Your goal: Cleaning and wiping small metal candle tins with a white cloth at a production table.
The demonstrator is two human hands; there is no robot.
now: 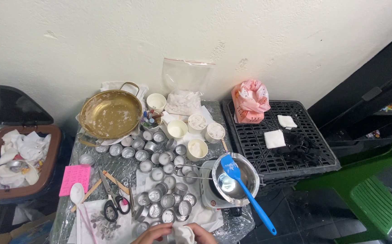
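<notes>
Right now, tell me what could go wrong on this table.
The blue spatula leans in the steel melting pot with its handle jutting past the table edge, so a bump might tip it. The small metal cups crowd close to both hands, so a careless move could scatter them.

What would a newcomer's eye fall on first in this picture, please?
Likely the bright blue spatula leaning in the metal pot at the table's right edge, then the big brass pan at the back left. Between them spreads a crowd of small metal cups.
</notes>
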